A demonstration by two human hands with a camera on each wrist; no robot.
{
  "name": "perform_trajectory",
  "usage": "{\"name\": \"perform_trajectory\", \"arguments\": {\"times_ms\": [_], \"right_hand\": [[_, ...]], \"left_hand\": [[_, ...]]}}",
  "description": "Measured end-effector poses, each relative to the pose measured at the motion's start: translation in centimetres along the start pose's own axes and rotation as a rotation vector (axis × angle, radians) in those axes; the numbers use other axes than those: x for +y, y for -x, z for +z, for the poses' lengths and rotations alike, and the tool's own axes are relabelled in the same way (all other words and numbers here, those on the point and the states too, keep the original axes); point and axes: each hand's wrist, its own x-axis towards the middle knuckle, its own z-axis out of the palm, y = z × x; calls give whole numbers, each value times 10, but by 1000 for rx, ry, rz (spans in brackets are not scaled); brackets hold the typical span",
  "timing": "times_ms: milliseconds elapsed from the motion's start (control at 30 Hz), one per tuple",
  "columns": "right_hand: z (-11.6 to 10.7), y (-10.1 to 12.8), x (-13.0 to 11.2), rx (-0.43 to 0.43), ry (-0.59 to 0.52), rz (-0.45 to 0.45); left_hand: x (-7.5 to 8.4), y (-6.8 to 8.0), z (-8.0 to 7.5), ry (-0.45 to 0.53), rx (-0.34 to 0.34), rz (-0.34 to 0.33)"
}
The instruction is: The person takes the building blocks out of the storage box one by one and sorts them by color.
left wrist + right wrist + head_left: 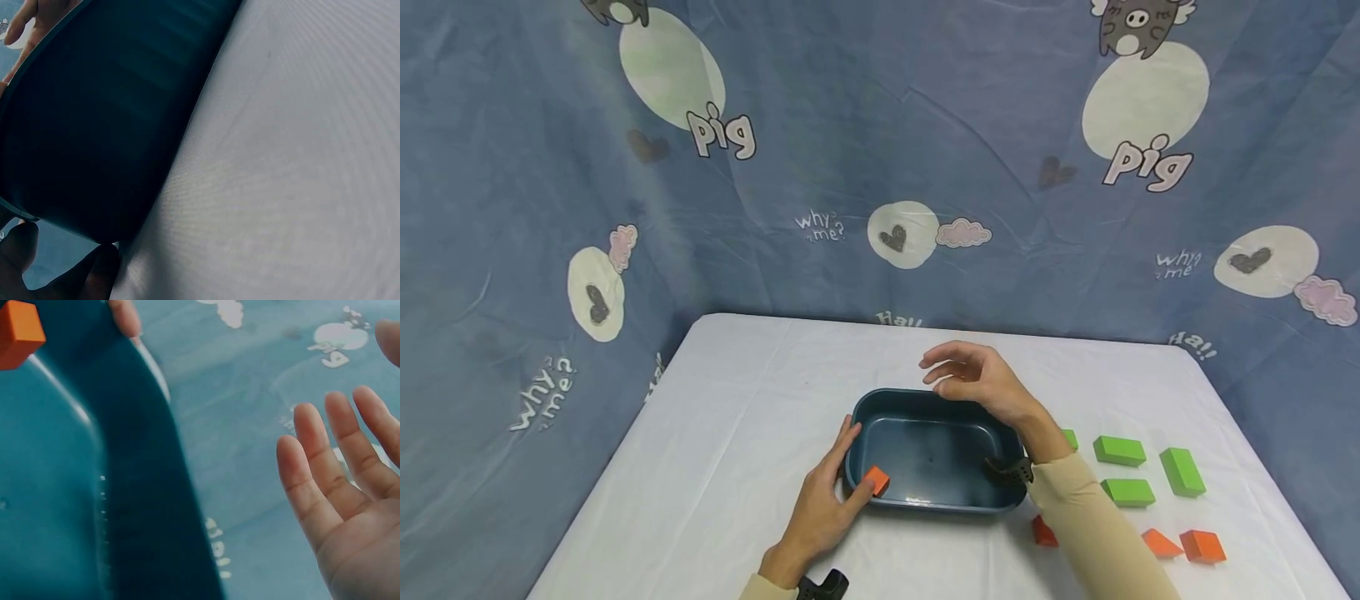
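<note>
A dark blue plastic tub [936,506] rests on the white cloth. My left hand [823,504] holds its near left corner, the fingers along the left outer side and the thumb at the front rim. Inside that corner lies an orange block [876,480], close to the thumb; it shows in the right wrist view as an orange block [20,334] too. Over the tub's far right rim hovers my right hand [981,379], its fingers loosely bent and nothing in them. The right wrist view shows this right hand [356,506] with fingers spread, apart from the tub wall [156,487].
Right of the tub lie several green blocks, among them a green block [1120,451] and a farther one [1182,472]. Nearer are an orange wedge [1161,544], an orange block [1203,547] and a red-orange piece [1043,532] partly behind my right sleeve. A blue printed curtain [820,275] surrounds the table.
</note>
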Motion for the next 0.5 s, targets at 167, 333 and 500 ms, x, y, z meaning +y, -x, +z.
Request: {"name": "perform_trajectory", "arguments": {"times_ms": [167,333,500], "right_hand": [[8,-7,12,-59,3,21],[17,-12,26,-115,-37,39],[28,-19,35,-183,-90,70]], "left_hand": [[0,0,0,-1,-3,-2],[0,0,0,-2,-5,2],[0,-1,-2,-13,-3,17]]}}
